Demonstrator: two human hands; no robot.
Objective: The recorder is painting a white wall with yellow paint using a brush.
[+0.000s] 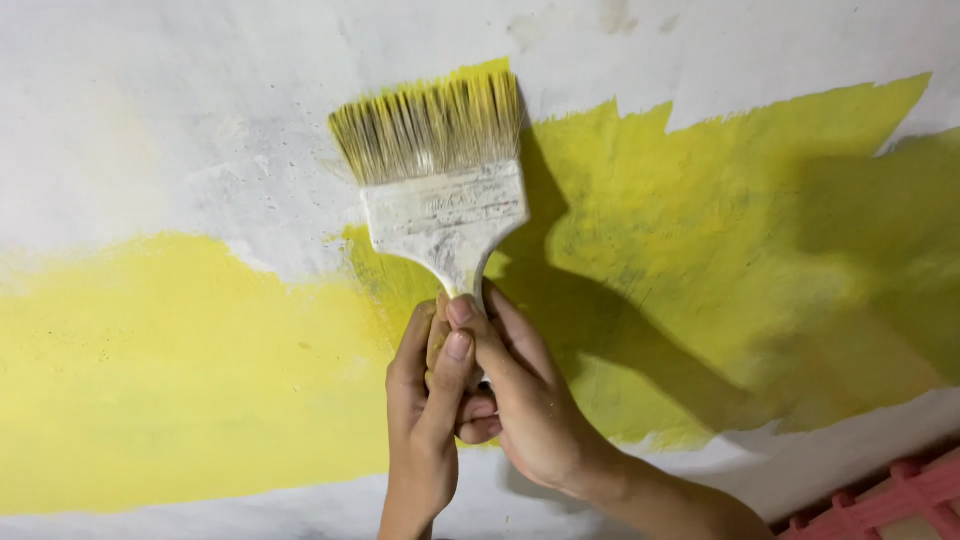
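Gripping the wooden handle of a wide paintbrush (440, 190) together, both hands rise from the bottom edge of the view, the left hand (425, 400) on the left side of the handle with its fingers wrapped round it, the right hand (525, 400) on the right with its fingers laid up along the handle and over the left hand's fingers. The paintbrush stands nearly upright, tilted slightly to the left, its bristles tinted yellow and spread against the wall (150, 120); its metal band and the lower part of the head are crusted with whitish dried paint. The bristle tips lie at the upper edge of a small yellow patch, where painted and bare white wall meet. A broad band of yellow paint (160, 370) runs across the wall on the left, brighter and more even, and a darker, streakier area of yellow spreads to the right, crossed by the shadow (620, 340) of the hands and brush. A red lattice-like object (890, 505) shows in the bottom right corner.
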